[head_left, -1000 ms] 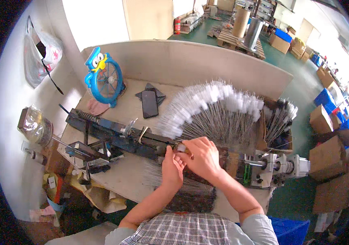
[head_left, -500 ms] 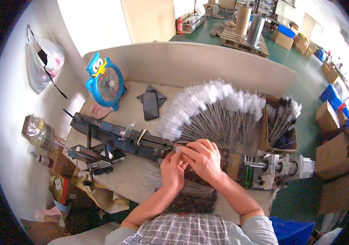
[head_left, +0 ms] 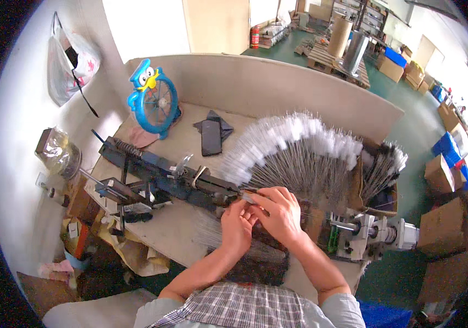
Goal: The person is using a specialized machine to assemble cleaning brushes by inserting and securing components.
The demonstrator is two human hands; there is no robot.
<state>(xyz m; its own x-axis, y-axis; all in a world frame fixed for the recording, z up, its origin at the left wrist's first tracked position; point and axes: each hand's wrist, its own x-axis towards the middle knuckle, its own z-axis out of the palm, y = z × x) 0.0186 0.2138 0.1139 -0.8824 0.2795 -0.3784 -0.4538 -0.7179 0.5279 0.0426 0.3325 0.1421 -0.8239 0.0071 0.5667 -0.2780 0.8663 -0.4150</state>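
My left hand [head_left: 236, 225] and my right hand [head_left: 281, 213] meet at the right end of a long dark metal machine [head_left: 160, 175]. Both have their fingers pinched close together. A small whitish piece [head_left: 249, 198] shows at the fingertips, held by the right thumb and index finger. The left fingers curl just below it; what they grip is hidden. Behind the hands a wide fan of thin wire brushes [head_left: 299, 164] with white bristle ends lies spread out. Loose thin wires [head_left: 209, 232] lie beside my left forearm.
A motor unit with a shaft [head_left: 373, 232] stands at the right. A cardboard box [head_left: 381, 205] holds dark-tipped brushes [head_left: 381, 169]. Farther back are a phone [head_left: 211, 138] and a blue cartoon-bird fan [head_left: 157, 104]. A low partition [head_left: 277, 87] borders the table's far side.
The whole view has shifted slightly, so things sit a little further right. My hands stay together at the machine's end, and the whitish piece shows more at the fingertips.
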